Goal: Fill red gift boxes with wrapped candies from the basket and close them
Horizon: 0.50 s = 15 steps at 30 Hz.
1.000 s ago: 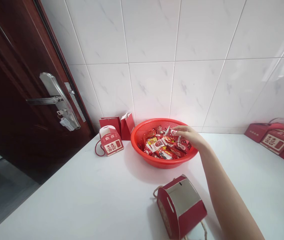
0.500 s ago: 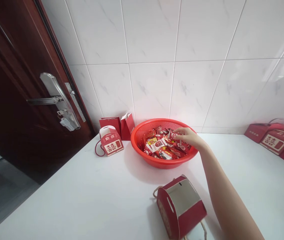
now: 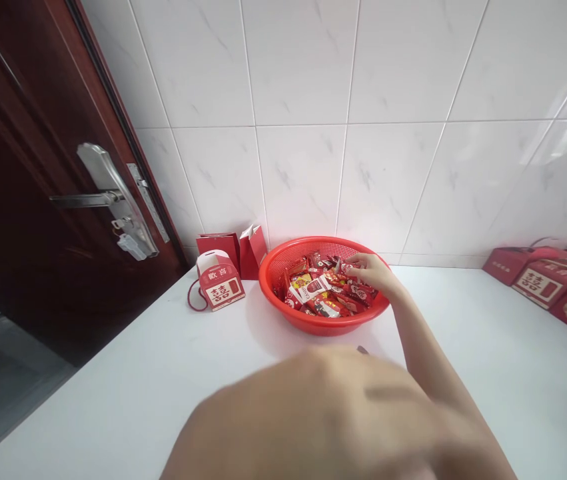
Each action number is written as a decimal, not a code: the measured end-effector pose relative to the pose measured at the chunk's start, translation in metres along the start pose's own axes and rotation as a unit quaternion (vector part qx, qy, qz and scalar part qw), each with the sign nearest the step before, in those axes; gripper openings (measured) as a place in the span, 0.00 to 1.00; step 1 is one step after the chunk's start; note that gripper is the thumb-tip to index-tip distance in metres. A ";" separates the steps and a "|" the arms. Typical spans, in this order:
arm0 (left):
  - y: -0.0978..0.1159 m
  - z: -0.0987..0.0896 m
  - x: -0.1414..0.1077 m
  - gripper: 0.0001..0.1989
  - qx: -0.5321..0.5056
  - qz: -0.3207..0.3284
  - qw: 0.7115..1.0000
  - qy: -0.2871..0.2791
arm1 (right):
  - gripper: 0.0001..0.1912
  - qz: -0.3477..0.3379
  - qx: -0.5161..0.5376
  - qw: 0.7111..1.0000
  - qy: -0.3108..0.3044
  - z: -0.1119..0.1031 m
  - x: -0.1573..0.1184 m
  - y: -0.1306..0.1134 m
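Observation:
A red plastic basket (image 3: pixel 323 327) holds many wrapped candies (image 3: pixel 313 288), mostly red with some white and yellow. At its right side my right hand (image 3: pixel 370 272) reaches in over the rim, its fingertips bent around a red wrapped candy (image 3: pixel 344 268) on top of the pile. A large blurred hand, my left hand (image 3: pixel 323 413), fills the lower middle close to the camera. Its fingers cannot be made out. It covers nearly all of the red box on the table, of which only a small dark tip (image 3: pixel 362 349) shows above it.
Left of the basket stand a small red gift box (image 3: pixel 220 283) with a cord handle and two red paper bags (image 3: pixel 250 253). More red boxes (image 3: pixel 538 283) sit at the far right. Behind is a white tiled wall, and a dark red door (image 3: pixel 23 133) is at the left.
My left hand has come into view at the bottom, covering the red box that was visible in front of the basket. My right hand stays at the candies, nearly unmoved.

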<state>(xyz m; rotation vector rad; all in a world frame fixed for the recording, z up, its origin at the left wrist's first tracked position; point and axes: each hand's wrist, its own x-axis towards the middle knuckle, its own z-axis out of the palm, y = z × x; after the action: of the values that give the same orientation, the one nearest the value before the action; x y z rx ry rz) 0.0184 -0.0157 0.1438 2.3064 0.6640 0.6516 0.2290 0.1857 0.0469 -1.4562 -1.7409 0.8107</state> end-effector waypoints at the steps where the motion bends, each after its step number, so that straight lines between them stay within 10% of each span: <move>1: -0.011 -0.005 0.008 0.18 0.007 -0.031 0.999 0.032 | 0.11 0.003 0.003 1.000 0.002 0.000 0.000 0.000; 9: -0.139 -0.012 0.051 0.14 0.088 -0.206 0.962 0.157 | 0.08 0.006 0.038 0.999 -0.025 0.001 -0.002 -0.006; 15: -0.169 -0.004 0.059 0.31 -0.001 -0.230 0.951 0.206 | 0.11 -0.019 0.075 0.992 -0.100 -0.003 -0.014 -0.023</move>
<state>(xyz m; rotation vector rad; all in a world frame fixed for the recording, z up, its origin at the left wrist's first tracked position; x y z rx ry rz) 0.0123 0.1336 0.0458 1.9141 1.3417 0.9066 0.2208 0.1682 0.0665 -1.2758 -1.8052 1.0747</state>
